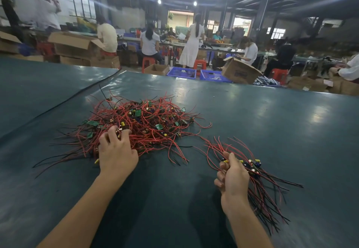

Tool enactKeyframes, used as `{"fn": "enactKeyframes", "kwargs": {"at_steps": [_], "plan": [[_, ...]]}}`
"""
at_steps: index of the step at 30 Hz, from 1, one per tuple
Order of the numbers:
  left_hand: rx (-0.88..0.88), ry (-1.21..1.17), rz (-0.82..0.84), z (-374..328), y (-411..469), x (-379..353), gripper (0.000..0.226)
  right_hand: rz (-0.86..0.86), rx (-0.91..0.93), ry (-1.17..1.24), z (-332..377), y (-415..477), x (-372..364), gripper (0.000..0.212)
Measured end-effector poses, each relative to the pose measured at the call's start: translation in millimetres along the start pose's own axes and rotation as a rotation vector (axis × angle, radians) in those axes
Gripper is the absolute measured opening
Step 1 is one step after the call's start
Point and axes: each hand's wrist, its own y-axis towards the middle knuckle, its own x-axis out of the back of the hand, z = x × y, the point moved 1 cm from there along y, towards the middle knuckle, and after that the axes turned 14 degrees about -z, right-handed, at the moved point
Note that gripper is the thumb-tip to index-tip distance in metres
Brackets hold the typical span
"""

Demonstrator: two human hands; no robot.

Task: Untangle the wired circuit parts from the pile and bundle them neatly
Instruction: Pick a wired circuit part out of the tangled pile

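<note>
The pile (pixel 147 121) is touched by spread fingers (pixel 111 133) of the left hand (pixel 117 155); one part should be eased out singly, the bundle (pixel 252 167) gripped by the right hand (pixel 233 179).

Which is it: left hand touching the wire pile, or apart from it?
Touching. The head view shows the left hand on the pile, fingers spread among its wires.

A tangled pile of red and black wired green circuit boards (pixel 147 121) lies mid-bench (pixel 262 107). The left hand (pixel 116 155) digs bent fingers into its near side. The right hand (pixel 234 179) grips a bundle of red-and-black wired parts (pixel 260 187) beside it.
</note>
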Motion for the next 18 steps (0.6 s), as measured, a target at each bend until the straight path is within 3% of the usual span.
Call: {"fn": "enactKeyframes", "kwargs": {"at_steps": [4,11,18], "plan": [[0.008,-0.006,0.042,3,2,-1,0.051,0.001,0.001,-0.004,0,0,-1,0.021],[-0.054,-0.161,-0.057,-5,0,3,0.039,0.01,0.004,-0.007,-1,0,-1,0.019],[-0.313,-0.473,-0.339,-24,-6,17,0.037,0.009,0.02,-0.019,-1,-1,-2,0.02]]}}
